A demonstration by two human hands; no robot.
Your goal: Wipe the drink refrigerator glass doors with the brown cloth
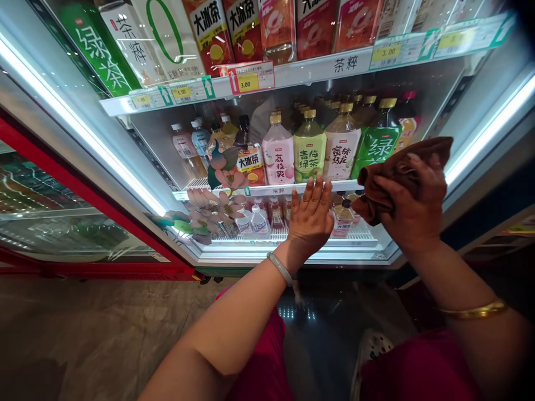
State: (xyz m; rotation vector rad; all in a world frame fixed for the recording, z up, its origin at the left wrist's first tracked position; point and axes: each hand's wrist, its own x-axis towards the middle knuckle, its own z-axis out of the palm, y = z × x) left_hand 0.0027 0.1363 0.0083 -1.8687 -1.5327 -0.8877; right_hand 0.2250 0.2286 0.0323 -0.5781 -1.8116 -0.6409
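My left hand [311, 214] is open, its fingers spread flat in front of the lower shelves of a drinks fridge, apparently against the glass. A brown cloth [401, 178] is bunched in my right hand [418, 206], whose fingers are wrapped round it at the right side of the fridge. Behind the hands stand a green bottle [309, 146], a pink bottle [278, 153] and a pale peach bottle [343, 142]. Part of a dark green bottle [376, 139] is hidden by the cloth. A flower decal [217, 206] shows at the lower left.
Bigger drink cartons and bottles fill the upper shelf, with price tags [246, 82] along its edge. A red-framed fridge [104, 270] stands to the left. Below are the brown floor [104, 328] and a light clog [374, 345].
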